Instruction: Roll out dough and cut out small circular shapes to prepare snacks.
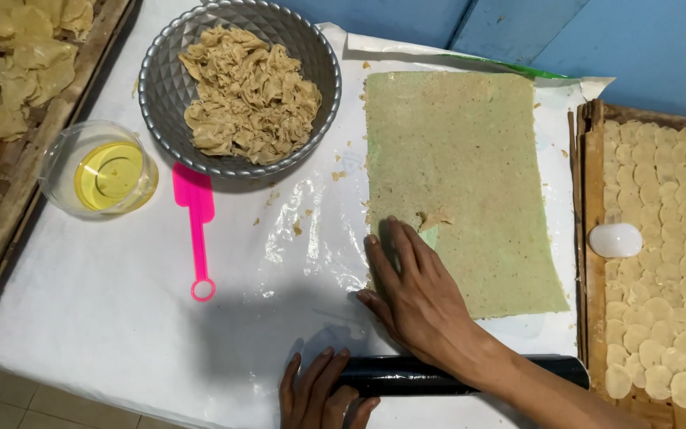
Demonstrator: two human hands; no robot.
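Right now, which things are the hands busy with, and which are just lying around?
In use:
right hand, flat on the dough sheet
left hand, on the black roller

Lying about:
metal bowl of dough scraps
pink spatula
clear bowl of yellow oil
white round cutter
tray of cut rounds

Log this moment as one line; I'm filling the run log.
right hand: flat on dough sheet | left hand: on black roller | nearby: pink spatula
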